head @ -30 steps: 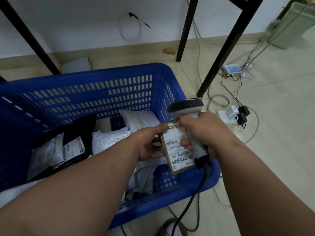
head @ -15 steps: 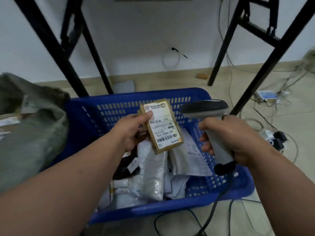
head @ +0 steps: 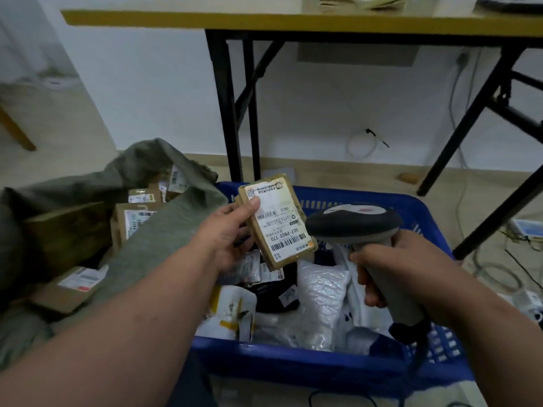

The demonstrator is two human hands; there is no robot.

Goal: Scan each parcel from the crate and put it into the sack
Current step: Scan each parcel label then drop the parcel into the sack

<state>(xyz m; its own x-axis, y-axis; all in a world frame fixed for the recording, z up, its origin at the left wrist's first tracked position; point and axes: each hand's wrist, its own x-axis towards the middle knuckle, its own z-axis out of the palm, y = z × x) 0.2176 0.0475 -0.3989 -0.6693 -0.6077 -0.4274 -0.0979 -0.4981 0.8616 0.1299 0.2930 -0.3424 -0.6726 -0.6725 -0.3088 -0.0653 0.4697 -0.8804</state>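
My left hand [head: 226, 239] grips a small brown parcel [head: 276, 221] with a white barcode label, held up above the blue crate [head: 323, 368]. My right hand [head: 411, 277] grips the handle of a grey barcode scanner [head: 352, 221], whose head sits just right of the parcel. The crate holds several white and black soft parcels. To the left lies a grey-green sack [head: 164, 230], its mouth open, with several cardboard boxes inside.
A yellow-topped table [head: 293, 20] with black legs stands behind the crate. Cables and a power strip [head: 526, 227] lie on the floor at the right. The scanner's cord hangs down over the crate's near rim.
The parcel has moved left and up, away from the scanner head, toward the sack. My view has swung up and left, so the sack's open mouth now shows.
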